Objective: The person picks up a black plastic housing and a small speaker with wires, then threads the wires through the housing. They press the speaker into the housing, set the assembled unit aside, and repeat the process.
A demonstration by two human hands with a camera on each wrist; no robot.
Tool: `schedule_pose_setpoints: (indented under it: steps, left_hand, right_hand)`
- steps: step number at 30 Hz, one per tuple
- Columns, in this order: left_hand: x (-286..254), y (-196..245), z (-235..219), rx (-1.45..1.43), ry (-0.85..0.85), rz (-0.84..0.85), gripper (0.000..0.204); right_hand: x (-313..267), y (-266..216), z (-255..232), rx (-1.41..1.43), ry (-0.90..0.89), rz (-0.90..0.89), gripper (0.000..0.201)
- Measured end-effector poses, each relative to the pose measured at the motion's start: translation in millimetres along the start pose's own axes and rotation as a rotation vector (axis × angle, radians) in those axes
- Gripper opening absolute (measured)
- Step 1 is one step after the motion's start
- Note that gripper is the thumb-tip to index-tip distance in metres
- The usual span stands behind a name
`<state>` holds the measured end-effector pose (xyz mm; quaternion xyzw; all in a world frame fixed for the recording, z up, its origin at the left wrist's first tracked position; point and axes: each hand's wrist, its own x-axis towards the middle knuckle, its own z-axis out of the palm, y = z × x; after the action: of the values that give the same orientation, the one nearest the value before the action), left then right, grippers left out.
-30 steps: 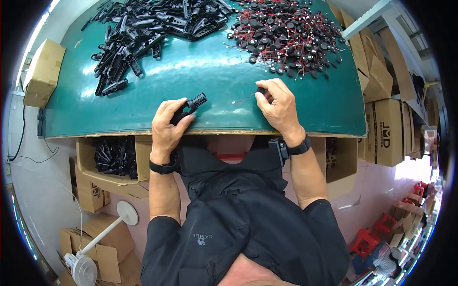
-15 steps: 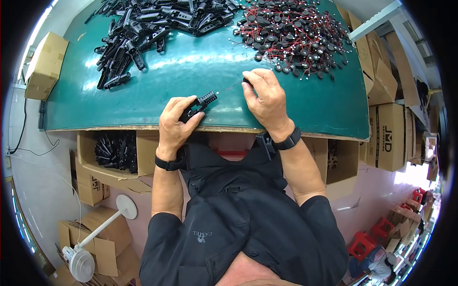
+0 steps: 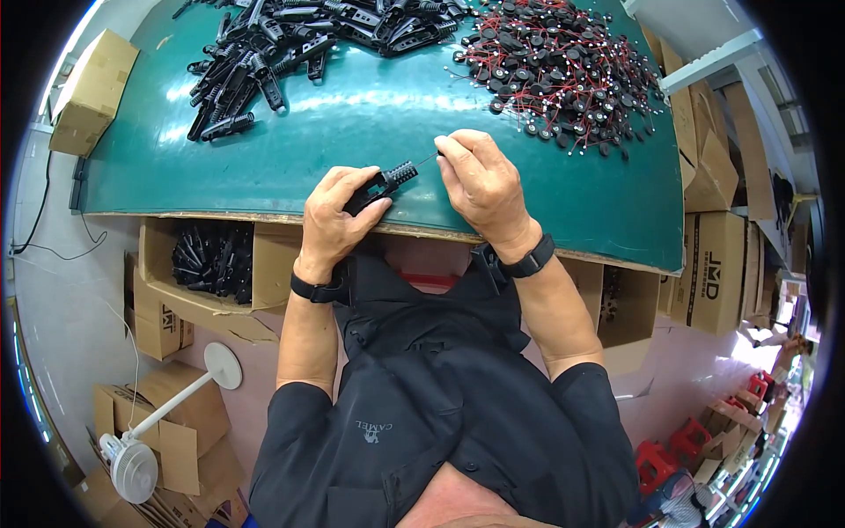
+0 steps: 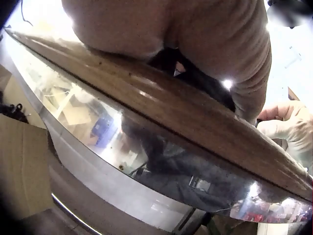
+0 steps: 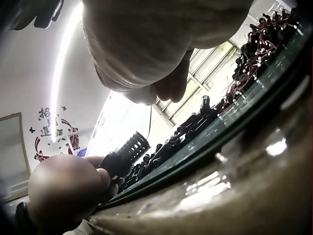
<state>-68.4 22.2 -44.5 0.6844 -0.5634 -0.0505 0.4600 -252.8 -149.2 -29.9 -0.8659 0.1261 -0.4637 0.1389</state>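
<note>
My left hand (image 3: pixel 339 216) grips a black plastic housing (image 3: pixel 400 173) with a perforated, ribbed cylindrical end, just above the table's near edge. That end points up and right, toward my right hand (image 3: pixel 484 185). Between thumb and fingertips, the right hand pinches a small black wired disc (image 3: pixel 440 153), mostly hidden by the fingers. A thin wire (image 5: pixel 150 120) runs from these fingers down to the housing's open end in the right wrist view. In the left wrist view, the left hand (image 4: pixel 220 39) covers most of the housing.
On the green table (image 3: pixel 290 167) lie a heap of similar black housings (image 3: pixel 255 79) at back left and a pile of black discs with red wires (image 3: pixel 563 79) at back right. Open cartons (image 3: pixel 198 310) under the edge hold black parts. A white fan (image 3: pixel 134 471) stands lower left.
The right hand has moved left and slightly up, bringing the wire to the housing's perforated end. The left hand has shifted right and a little up with the housing. The head view has shifted slightly.
</note>
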Motion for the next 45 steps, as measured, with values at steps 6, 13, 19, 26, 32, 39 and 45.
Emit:
schedule_pose_setpoints:
  steps: [6, 13, 19, 26, 32, 39, 45]
  left_hand:
    - [-0.3, 1.3, -0.5, -0.005, 0.002, -0.005, 0.045]
    - [-1.1, -0.8, -0.4, -0.017, 0.013, -0.005, 0.046]
    - [-2.0, -2.3, -1.3, -0.017, 0.024, 0.005, 0.047]
    - [-3.4, -3.8, -2.8, -0.038, 0.037, 0.016, 0.048]
    - [-4.1, -5.6, -3.5, -0.060, 0.042, 0.019, 0.049]
    - [-5.8, -8.3, -8.6, -0.103, -0.029, 0.015, 0.051]
    - [-4.1, -7.0, -14.0, -0.144, -0.066, 0.013, 0.052]
  right_hand:
    - [0.9, -3.8, 5.1, 0.025, -0.010, -0.014, 0.040]
    - [-0.6, -7.8, 8.5, 0.076, -0.024, 0.039, 0.037]
    - [-1.7, -9.9, 13.3, 0.150, -0.015, 0.065, 0.037]
    - [-3.3, -15.6, 16.5, 0.182, -0.027, 0.054, 0.036]
    - [-7.3, -16.2, 18.3, 0.258, -0.052, 0.157, 0.033]
    - [-12.0, -12.5, 13.3, 0.595, -0.190, 0.484, 0.029]
    - [-14.7, -5.7, 13.1, 0.729, -0.224, 0.522, 0.026]
